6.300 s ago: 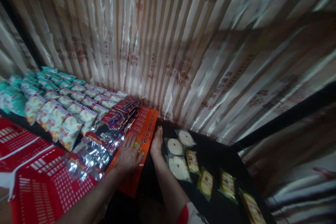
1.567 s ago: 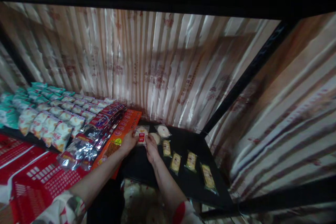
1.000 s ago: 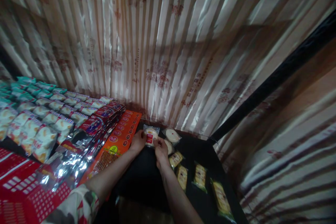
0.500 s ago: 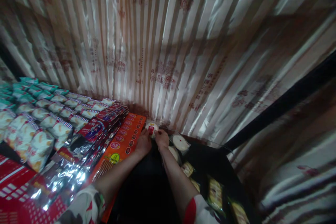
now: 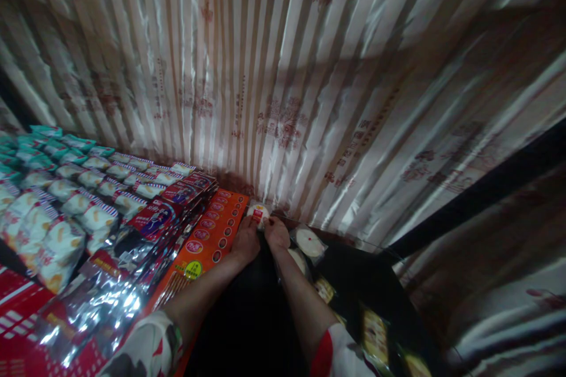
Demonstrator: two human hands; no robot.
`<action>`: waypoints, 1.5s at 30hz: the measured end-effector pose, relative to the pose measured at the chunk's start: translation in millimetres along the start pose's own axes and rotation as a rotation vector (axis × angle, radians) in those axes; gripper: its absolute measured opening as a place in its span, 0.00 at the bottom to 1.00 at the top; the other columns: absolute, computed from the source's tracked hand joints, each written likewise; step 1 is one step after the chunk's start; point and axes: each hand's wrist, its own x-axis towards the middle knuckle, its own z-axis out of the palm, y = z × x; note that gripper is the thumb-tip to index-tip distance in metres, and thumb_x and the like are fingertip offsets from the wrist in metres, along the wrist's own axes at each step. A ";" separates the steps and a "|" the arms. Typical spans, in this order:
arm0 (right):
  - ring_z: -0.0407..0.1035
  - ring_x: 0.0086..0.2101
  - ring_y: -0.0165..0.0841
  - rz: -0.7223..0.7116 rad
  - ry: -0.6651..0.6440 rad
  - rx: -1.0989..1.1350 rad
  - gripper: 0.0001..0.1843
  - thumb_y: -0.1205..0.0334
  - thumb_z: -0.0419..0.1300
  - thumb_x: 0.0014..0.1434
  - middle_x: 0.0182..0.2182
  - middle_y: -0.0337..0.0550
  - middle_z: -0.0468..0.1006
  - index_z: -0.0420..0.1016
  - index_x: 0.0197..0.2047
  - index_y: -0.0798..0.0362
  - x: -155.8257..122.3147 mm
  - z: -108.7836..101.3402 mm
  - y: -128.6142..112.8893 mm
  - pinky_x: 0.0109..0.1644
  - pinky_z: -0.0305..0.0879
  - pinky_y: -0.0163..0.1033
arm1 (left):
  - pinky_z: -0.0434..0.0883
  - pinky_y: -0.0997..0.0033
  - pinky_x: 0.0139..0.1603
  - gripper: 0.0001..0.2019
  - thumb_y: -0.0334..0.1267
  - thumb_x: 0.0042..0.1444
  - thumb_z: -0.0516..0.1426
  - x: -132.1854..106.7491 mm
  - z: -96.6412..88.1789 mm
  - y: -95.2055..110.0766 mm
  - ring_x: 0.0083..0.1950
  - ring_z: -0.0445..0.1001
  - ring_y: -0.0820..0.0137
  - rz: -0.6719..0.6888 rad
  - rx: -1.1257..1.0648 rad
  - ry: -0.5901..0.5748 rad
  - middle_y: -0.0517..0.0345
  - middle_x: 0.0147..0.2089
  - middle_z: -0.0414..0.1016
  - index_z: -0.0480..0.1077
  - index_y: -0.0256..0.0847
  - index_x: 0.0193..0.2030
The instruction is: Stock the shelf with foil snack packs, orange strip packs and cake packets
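A small round white cake in clear wrap with a red label [image 5: 257, 212] lies at the back of the dark shelf [image 5: 354, 271], against the striped curtain. My left hand [image 5: 246, 242] and my right hand [image 5: 276, 232] both pinch its near edge, fingers closed on it. Beside my right hand lie two more wrapped white cakes [image 5: 309, 242]. An orange packet [image 5: 207, 235] lies directly left of my left hand.
Left of the orange packet lie shiny red and silver packets [image 5: 150, 218], rows of white and teal snack bags [image 5: 66, 188] and red packs [image 5: 17, 306]. Yellow wrapped bars [image 5: 375, 330] lie at lower right. A striped satin curtain [image 5: 283, 82] backs everything.
Both hands have carried the labelled white cake from near the other cakes to the back of the shelf by the curtain. Earlier still, the hands lay flat and empty.
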 end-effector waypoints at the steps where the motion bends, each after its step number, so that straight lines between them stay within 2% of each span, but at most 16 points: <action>1: 0.72 0.40 0.37 -0.006 0.017 0.004 0.17 0.55 0.49 0.58 0.37 0.49 0.79 0.74 0.42 0.52 -0.1 0.9 0.5 0.41 0.63 0.38 | 0.53 0.65 0.65 0.25 0.22 0.49 0.46 0.5 0.8 -0.8 0.63 0.56 0.64 -0.006 -0.006 0.004 0.41 0.61 0.59 0.61 0.28 0.56; 4: 0.72 0.38 0.37 0.002 0.066 0.030 0.16 0.54 0.50 0.57 0.36 0.48 0.78 0.73 0.42 0.51 -1.0 3.3 1.7 0.40 0.63 0.38 | 0.53 0.61 0.64 0.25 0.22 0.49 0.46 1.4 2.6 -3.9 0.63 0.56 0.63 -0.013 -0.029 0.010 0.42 0.61 0.60 0.61 0.30 0.56; 8: 0.72 0.38 0.36 0.004 0.075 0.046 0.16 0.55 0.51 0.57 0.37 0.47 0.77 0.71 0.45 0.51 -2.8 4.6 1.1 0.40 0.62 0.37 | 0.53 0.62 0.65 0.25 0.23 0.50 0.46 0.6 3.2 -6.5 0.64 0.55 0.63 0.011 -0.021 0.019 0.42 0.62 0.58 0.61 0.31 0.57; 15: 0.68 0.44 0.40 -0.079 0.154 -0.015 0.20 0.60 0.49 0.57 0.44 0.55 0.73 0.67 0.51 0.58 -17.8 -5.9 0.4 0.44 0.61 0.40 | 0.52 0.64 0.65 0.27 0.23 0.51 0.45 -8.7 -1.9 1.8 0.66 0.50 0.62 0.020 0.051 0.008 0.43 0.65 0.52 0.57 0.29 0.60; 17: 0.66 0.47 0.41 -0.114 0.200 -0.033 0.20 0.64 0.48 0.57 0.45 0.56 0.73 0.68 0.51 0.60 -27.6 -11.9 3.1 0.49 0.59 0.41 | 0.52 0.64 0.65 0.27 0.23 0.52 0.45 -15.3 -3.7 7.6 0.67 0.48 0.63 0.050 0.048 -0.016 0.43 0.66 0.51 0.55 0.27 0.60; 19: 0.64 0.50 0.42 -0.120 0.247 -0.035 0.20 0.68 0.47 0.56 0.47 0.56 0.72 0.68 0.51 0.61 -39.3 -17.4 7.2 0.53 0.56 0.42 | 0.51 0.65 0.66 0.25 0.24 0.52 0.45 -23.4 -3.8 14.4 0.67 0.48 0.64 0.094 0.033 -0.059 0.43 0.65 0.54 0.59 0.27 0.58; 23: 0.64 0.49 0.41 -0.095 0.279 0.029 0.21 0.69 0.46 0.55 0.47 0.53 0.72 0.70 0.50 0.57 -62.7 -23.8 18.6 0.53 0.56 0.43 | 0.51 0.65 0.66 0.24 0.27 0.52 0.46 -41.5 1.4 27.3 0.65 0.53 0.67 0.232 -0.035 -0.168 0.49 0.61 0.61 0.63 0.35 0.56; 27: 0.67 0.48 0.40 -0.097 0.204 0.155 0.22 0.69 0.44 0.54 0.45 0.55 0.75 0.72 0.48 0.60 -80.9 -25.2 28.1 0.52 0.59 0.42 | 0.51 0.65 0.66 0.28 0.26 0.49 0.47 -60.8 3.1 34.4 0.62 0.59 0.68 0.317 -0.052 -0.246 0.50 0.59 0.64 0.59 0.35 0.59; 31: 0.68 0.48 0.38 -0.088 0.154 0.243 0.22 0.69 0.44 0.53 0.46 0.54 0.75 0.72 0.48 0.60 -102.9 -23.9 29.1 0.53 0.61 0.40 | 0.49 0.62 0.66 0.31 0.28 0.46 0.49 -86.4 -5.2 34.7 0.62 0.59 0.65 0.361 0.006 -0.270 0.46 0.59 0.64 0.57 0.33 0.60; 35: 0.69 0.47 0.39 -0.103 0.143 0.242 0.23 0.70 0.44 0.53 0.45 0.55 0.75 0.72 0.48 0.61 -136.1 -20.6 26.7 0.51 0.62 0.40 | 0.48 0.57 0.66 0.31 0.36 0.48 0.51 -119.4 -13.0 27.0 0.64 0.55 0.59 0.352 0.078 -0.277 0.41 0.60 0.62 0.55 0.32 0.62; 38: 0.68 0.47 0.39 -0.145 0.122 0.226 0.24 0.70 0.44 0.53 0.45 0.55 0.75 0.71 0.49 0.64 -164.0 -19.2 26.5 0.53 0.61 0.40 | 0.47 0.53 0.65 0.36 0.42 0.47 0.54 -146.4 -14.1 19.1 0.66 0.49 0.56 0.351 0.106 -0.318 0.43 0.63 0.57 0.51 0.34 0.64; 40: 0.68 0.48 0.38 -0.162 0.104 0.223 0.24 0.70 0.44 0.53 0.46 0.55 0.75 0.71 0.49 0.64 -181.0 -19.7 26.7 0.54 0.60 0.40 | 0.47 0.53 0.65 0.39 0.45 0.45 0.55 -163.7 -13.6 15.7 0.67 0.45 0.54 0.331 0.121 -0.336 0.41 0.65 0.53 0.51 0.32 0.64; 45: 0.69 0.47 0.37 -0.139 0.076 0.249 0.23 0.69 0.45 0.53 0.45 0.54 0.76 0.73 0.47 0.61 -212.8 -23.3 27.0 0.53 0.62 0.39 | 0.49 0.53 0.64 0.38 0.41 0.46 0.53 -200.0 -15.2 17.8 0.67 0.44 0.53 0.291 0.164 -0.302 0.36 0.65 0.52 0.48 0.27 0.64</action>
